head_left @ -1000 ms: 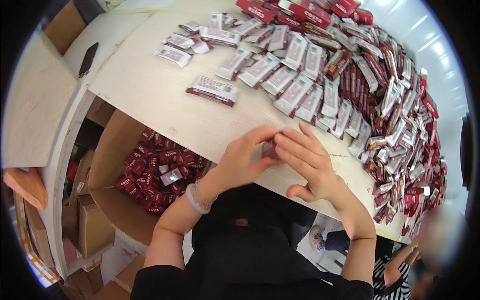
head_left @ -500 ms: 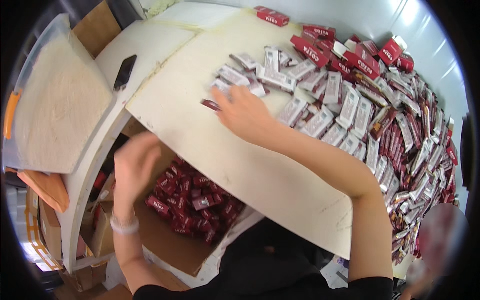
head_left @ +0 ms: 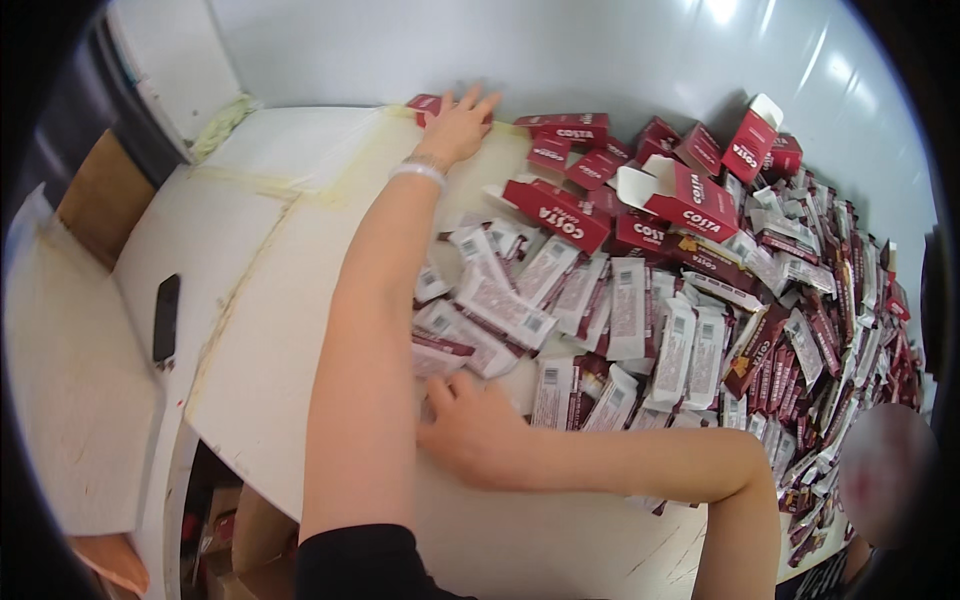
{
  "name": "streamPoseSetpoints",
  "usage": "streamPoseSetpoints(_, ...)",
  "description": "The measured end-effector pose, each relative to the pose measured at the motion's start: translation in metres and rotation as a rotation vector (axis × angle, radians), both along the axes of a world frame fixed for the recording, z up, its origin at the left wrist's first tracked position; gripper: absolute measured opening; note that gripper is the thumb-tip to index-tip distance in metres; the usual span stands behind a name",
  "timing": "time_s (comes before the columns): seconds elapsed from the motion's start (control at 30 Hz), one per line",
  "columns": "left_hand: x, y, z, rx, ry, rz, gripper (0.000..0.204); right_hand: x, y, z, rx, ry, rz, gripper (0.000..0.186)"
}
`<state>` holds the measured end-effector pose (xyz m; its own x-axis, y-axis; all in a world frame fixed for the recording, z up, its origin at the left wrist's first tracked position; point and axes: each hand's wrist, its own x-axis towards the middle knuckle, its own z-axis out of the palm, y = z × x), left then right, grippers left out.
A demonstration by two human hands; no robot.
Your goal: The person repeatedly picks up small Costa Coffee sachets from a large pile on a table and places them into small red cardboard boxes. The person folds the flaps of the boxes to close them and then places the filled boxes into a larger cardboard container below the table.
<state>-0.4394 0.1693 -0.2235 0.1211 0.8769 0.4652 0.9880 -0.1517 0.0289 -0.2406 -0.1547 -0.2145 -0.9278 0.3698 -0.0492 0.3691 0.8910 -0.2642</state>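
Observation:
At the far edge of the white table (head_left: 270,340), my left hand (head_left: 455,130) reaches over a small red carton (head_left: 425,105). Its thumb and curved fingers are around the carton, which shows on both sides of the hand. Nearer to me, my right hand (head_left: 475,425) is closed, fingers curled down at the near edge of a spread of flat white-and-maroon sachets (head_left: 505,310). Whatever is under those fingertips is hidden. A pale bracelet (head_left: 418,172) circles my left wrist.
Red cartons (head_left: 560,212), one with open flaps (head_left: 690,195), lie behind the sachets by the grey wall (head_left: 350,50). More sachets (head_left: 830,300) heap up at the right. A black phone (head_left: 167,318) lies at left. Brown cardboard (head_left: 265,535) shows below the table edge.
My left hand has gone from above the box of red cartons below the table to the carton at the far edge. My right hand has come to the sachets' near side. The view has shifted.

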Motion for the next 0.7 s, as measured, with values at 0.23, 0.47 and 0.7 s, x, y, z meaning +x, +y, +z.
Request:
streamPoseSetpoints(0.23, -0.021, -0.024, -0.005, -0.244, 0.045, 0.145, 0.046, 0.023, -0.022, 0.0, -0.088, 0.017, 0.091, 0.032)
streamPoseSetpoints(0.47, -0.098, -0.244, 0.0, 0.078, -0.715, 0.155, 0.042, 0.046, -0.046, -0.012, 0.078, 0.163, -0.05, 0.027)
streamPoseSetpoints(0.7, 0.057, -0.512, 0.026, -0.259, -1.972, -0.512, 0.096, 0.105, -0.067, 0.103, -1.448, 1.411, -0.356, 0.026)
